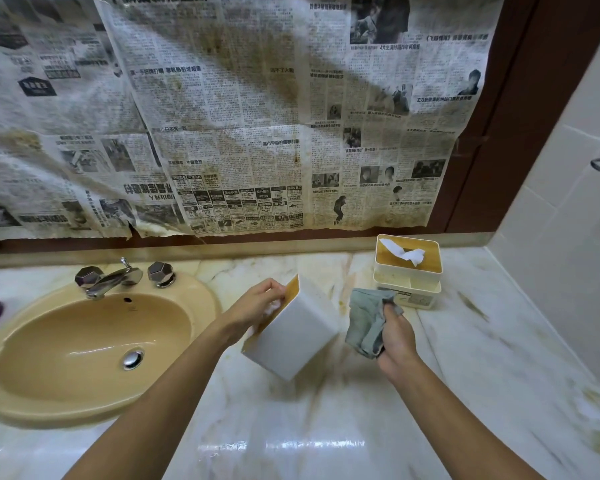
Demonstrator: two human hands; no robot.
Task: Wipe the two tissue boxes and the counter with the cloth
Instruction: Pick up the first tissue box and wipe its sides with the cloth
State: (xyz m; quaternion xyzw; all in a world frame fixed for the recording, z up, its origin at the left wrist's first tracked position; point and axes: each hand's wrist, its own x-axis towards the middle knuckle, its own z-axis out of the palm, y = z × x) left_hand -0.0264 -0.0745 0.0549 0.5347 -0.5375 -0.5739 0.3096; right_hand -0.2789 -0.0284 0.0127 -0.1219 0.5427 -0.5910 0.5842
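Marble table below: left hand grips the tilted tissue box, right hand clutches the cloth, wiping likely next.

Grips the tilted tissue box at its lid end with the left hand, forearm entering from 7 o'clock. Clutches the bunched cloth in the fisted right hand, forearm entering from 5 o'clock (both forearms bare, hands apart).

Left hand holds tilted tissue box; right hand grips cloth.
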